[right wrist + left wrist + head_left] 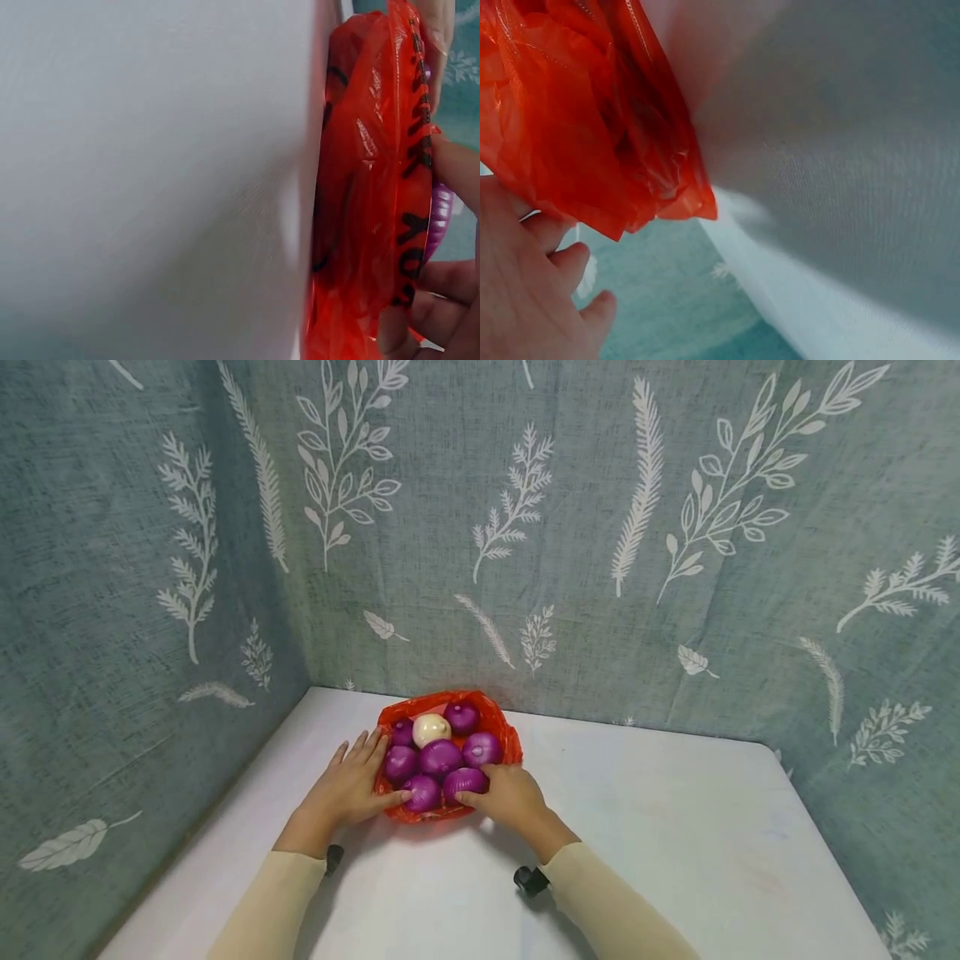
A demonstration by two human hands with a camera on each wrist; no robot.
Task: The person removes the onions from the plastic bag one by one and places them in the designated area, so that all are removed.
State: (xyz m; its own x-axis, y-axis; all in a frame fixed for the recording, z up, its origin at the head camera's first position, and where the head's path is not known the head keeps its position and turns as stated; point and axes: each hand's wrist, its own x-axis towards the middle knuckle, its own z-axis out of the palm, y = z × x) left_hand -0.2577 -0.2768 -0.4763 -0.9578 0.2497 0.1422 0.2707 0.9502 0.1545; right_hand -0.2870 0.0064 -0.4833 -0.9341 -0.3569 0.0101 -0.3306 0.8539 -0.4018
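Note:
A red plastic bag (pixel 512 742) with its mouth spread wide holds several purple onions (pixel 441 758) and one pale onion (pixel 431 731). My left hand (pixel 348 789) lies along the bag's left side, fingers spread and fairly straight, thumb over the front left onion. On the right, my right hand (pixel 513 797) has its thumb and fingers bent about the front right onion (pixel 465 784) at the bag's rim. The left wrist view has the left hand (pixel 525 277) beside the bag (pixel 577 127). Dark lettering marks the bag (pixel 367 165) near the right hand (pixel 450 300).
The bag stands on a white table (pixel 660 827), near its back edge. Behind and to the left hangs a grey-green cloth (pixel 585 635) with white leaf prints. A small black device (pixel 531 881) is at the right wrist, another (pixel 333 858) at the left.

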